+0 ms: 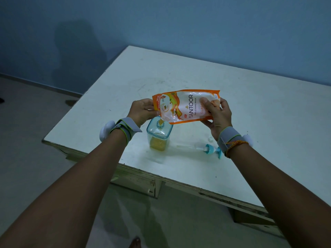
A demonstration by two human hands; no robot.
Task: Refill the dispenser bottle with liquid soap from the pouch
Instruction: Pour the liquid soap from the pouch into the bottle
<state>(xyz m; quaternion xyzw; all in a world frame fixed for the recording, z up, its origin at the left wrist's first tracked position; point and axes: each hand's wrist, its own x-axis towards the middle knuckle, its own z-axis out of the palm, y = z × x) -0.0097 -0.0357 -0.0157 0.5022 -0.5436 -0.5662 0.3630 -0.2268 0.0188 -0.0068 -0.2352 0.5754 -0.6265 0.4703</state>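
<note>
Head view: both hands hold the Santoor hand-wash pouch (186, 106) tipped sideways, the left hand (143, 110) pinching its spout end, the right hand (215, 113) clamped on its base. Just below the left hand, amber soap streams into the open neck of the square dispenser bottle (159, 135). The pump head (209, 149) lies below the right wrist. Risk: nothing steadies the bottle; a hard squeeze or drifting spout could spill soap onto the table (250, 122).

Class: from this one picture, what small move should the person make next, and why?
Probably raise the right hand a little to tip the pouch steeper. Its spout sits at the bottle neck with soap running in, and the bottle looks only partly filled, while the pump lies aside on the table.
</note>
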